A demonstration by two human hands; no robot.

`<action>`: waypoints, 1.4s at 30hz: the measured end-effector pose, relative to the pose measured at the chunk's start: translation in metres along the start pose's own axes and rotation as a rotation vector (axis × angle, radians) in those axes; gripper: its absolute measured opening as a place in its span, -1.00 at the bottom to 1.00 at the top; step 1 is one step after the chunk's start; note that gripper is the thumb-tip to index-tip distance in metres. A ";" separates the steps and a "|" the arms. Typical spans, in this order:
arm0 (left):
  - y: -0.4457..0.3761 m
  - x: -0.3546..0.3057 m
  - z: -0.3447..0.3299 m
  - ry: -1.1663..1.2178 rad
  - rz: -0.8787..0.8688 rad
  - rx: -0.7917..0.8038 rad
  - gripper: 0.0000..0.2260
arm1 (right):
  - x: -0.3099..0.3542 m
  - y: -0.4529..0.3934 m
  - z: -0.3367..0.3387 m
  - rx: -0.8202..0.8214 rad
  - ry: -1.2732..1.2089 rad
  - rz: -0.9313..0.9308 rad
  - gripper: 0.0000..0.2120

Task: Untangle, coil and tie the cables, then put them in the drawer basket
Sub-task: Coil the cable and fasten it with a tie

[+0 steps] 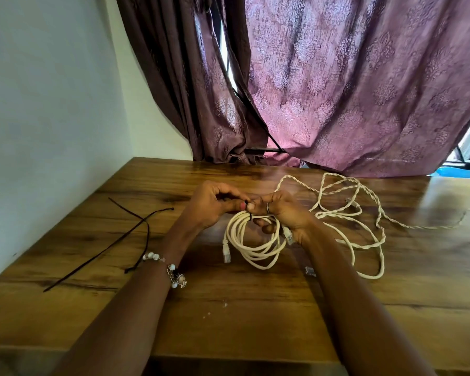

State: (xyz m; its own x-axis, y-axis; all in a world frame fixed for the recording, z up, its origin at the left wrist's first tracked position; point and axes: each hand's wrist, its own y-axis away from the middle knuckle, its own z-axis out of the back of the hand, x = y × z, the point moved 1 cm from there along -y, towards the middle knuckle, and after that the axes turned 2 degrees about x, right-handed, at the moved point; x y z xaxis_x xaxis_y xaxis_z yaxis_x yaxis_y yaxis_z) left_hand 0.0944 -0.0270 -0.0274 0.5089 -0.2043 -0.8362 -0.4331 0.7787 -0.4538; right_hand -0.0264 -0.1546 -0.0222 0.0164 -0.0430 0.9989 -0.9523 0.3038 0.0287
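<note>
We see purple patterned curtains (350, 90) hanging behind the wooden table (255, 316), a white wall (52, 104) at its left.

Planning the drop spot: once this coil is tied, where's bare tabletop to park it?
Free: the near strip of the table between the forearms, and the far-left corner by the wall. Left side holds the dark ties. Crowded: right of the hands, where the loose cable sprawls beyond the coil.
</note>
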 end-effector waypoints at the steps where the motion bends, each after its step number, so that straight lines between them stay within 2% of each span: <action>1: 0.000 0.001 0.000 0.005 0.009 0.000 -0.80 | -0.001 -0.001 0.000 0.003 0.022 0.002 -0.90; 10: 0.004 -0.006 -0.003 0.137 0.159 -0.026 -0.79 | 0.001 0.002 -0.001 -0.037 0.185 0.050 -0.90; 18: 0.006 -0.013 -0.006 0.185 0.288 -0.071 -0.91 | 0.004 0.002 -0.002 -0.064 0.232 0.066 -0.91; 26: 0.005 -0.018 -0.007 0.080 0.260 -0.269 -0.89 | 0.004 0.002 -0.004 -0.106 0.245 0.131 -0.92; 32: 0.006 -0.020 -0.005 -0.029 0.104 -0.283 -0.84 | 0.002 0.001 -0.008 -0.135 0.207 0.216 -0.95; 36: 0.005 -0.014 -0.003 -0.058 0.085 -0.303 -0.85 | 0.000 -0.001 -0.010 -0.133 0.160 0.240 -0.90; 39: 0.005 -0.016 -0.006 -0.010 0.129 -0.320 -0.82 | 0.000 -0.001 -0.008 -0.144 0.124 0.216 -0.88; 42: 0.004 -0.019 -0.009 0.149 0.266 -0.371 -0.84 | 0.002 0.000 -0.010 -0.124 0.168 0.223 -0.82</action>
State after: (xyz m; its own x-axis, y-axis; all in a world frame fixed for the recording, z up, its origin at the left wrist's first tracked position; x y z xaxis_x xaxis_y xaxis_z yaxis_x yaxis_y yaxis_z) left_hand 0.0763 -0.0253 -0.0166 0.2437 -0.1310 -0.9610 -0.7839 0.5568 -0.2747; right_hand -0.0238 -0.1453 -0.0200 -0.1288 0.1925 0.9728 -0.8937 0.4026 -0.1980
